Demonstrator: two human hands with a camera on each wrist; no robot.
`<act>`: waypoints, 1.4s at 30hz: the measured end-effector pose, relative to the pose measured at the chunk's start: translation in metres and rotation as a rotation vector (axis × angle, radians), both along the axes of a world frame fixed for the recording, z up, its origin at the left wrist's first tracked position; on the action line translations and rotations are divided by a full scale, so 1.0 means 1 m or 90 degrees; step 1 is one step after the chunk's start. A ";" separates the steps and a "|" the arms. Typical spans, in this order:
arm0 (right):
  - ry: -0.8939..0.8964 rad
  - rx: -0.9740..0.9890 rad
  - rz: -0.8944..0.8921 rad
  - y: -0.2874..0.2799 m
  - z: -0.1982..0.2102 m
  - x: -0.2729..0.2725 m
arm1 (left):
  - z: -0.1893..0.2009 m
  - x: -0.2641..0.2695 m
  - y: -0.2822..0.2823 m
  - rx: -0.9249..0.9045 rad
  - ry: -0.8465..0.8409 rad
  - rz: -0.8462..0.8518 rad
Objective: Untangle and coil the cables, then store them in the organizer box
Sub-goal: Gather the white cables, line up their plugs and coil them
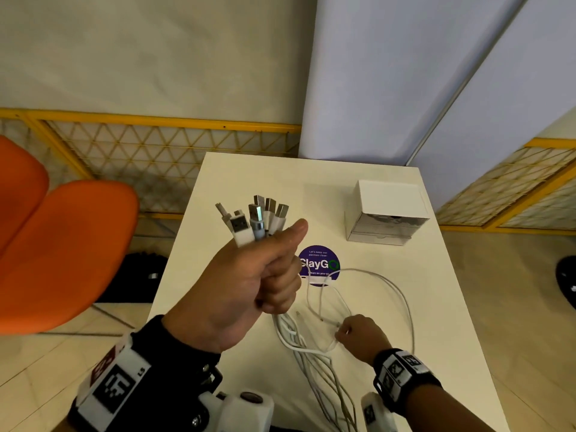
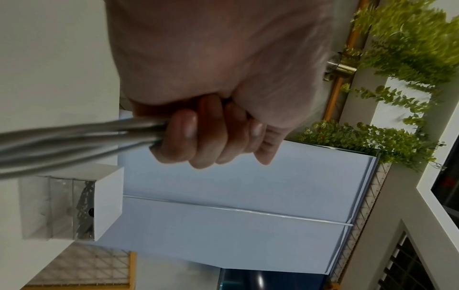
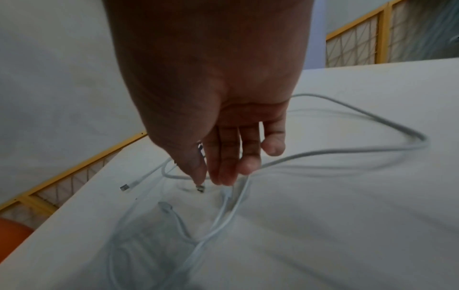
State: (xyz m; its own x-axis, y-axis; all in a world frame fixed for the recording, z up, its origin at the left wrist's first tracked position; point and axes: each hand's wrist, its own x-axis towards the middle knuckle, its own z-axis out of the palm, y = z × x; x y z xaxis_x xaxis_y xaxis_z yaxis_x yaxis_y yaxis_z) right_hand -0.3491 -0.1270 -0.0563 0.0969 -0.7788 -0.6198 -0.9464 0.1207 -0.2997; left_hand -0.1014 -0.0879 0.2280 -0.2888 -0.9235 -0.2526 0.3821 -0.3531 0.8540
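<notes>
My left hand (image 1: 249, 282) is raised above the white table (image 1: 246, 176) and grips a bundle of white cables (image 1: 307, 353) in a fist. Several USB plugs (image 1: 255, 218) stick up above the thumb. In the left wrist view my left hand (image 2: 211, 137) has its fingers curled round the cable bundle (image 2: 74, 137). The strands hang to the table and spread in loose loops (image 1: 402, 300). My right hand (image 1: 361, 336) is low on the table, and in the right wrist view my right hand (image 3: 223, 157) pinches a small connector end (image 3: 200, 188). The white organizer box (image 1: 386, 213) with clear drawers stands at the back right.
A round purple sticker (image 1: 318, 260) marks the table's middle. Another loose connector (image 3: 125, 187) lies to the left of my right hand. Orange chairs (image 1: 62, 244) stand left of the table, with a yellow lattice fence (image 1: 156, 145) behind.
</notes>
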 end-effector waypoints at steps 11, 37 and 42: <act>0.118 0.051 -0.106 0.006 -0.021 0.023 | -0.011 0.014 -0.004 0.057 -0.022 -0.007; -0.486 -0.062 -0.244 0.045 0.140 0.016 | -0.018 -0.021 0.002 0.092 -0.059 0.032; -0.496 -0.210 -0.205 0.044 0.175 0.022 | -0.019 -0.034 0.004 0.090 -0.079 0.026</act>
State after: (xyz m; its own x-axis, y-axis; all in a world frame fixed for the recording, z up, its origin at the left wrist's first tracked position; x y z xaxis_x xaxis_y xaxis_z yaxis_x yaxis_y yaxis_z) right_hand -0.3271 -0.0827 0.1184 0.1414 -0.9674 -0.2101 -0.3962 0.1392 -0.9076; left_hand -0.1352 -0.0840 0.2087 -0.2106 -0.8862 -0.4127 0.2928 -0.4600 0.8383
